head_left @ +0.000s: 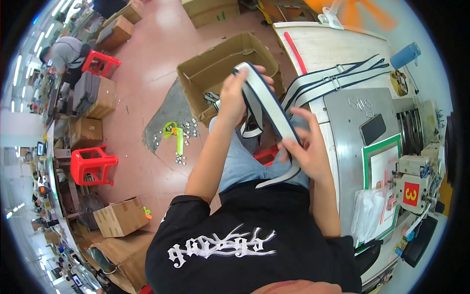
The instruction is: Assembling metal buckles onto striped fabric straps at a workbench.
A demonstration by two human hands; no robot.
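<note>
A flat webbing strap (pixel 267 100), light grey with dark navy edges, stretches between my two hands above my lap. My left hand (pixel 236 95) grips its upper end near the open cardboard box (pixel 205 68) on the floor. My right hand (pixel 306 149) pinches the strap lower down, and the loose tail curls under it toward my jeans. More of the same strap hangs from my left hand down into the box.
A sewing table (pixel 342 112) on my right holds more striped straps with metal buckles (pixel 338 78), a dark phone (pixel 373 129), a sewing machine (pixel 416 186) and a blue cup (pixel 405 55). Red stools (pixel 93 164), cardboard boxes (pixel 120 218) and small metal parts (pixel 181 147) lie on the floor. A person (pixel 66 51) sits far left.
</note>
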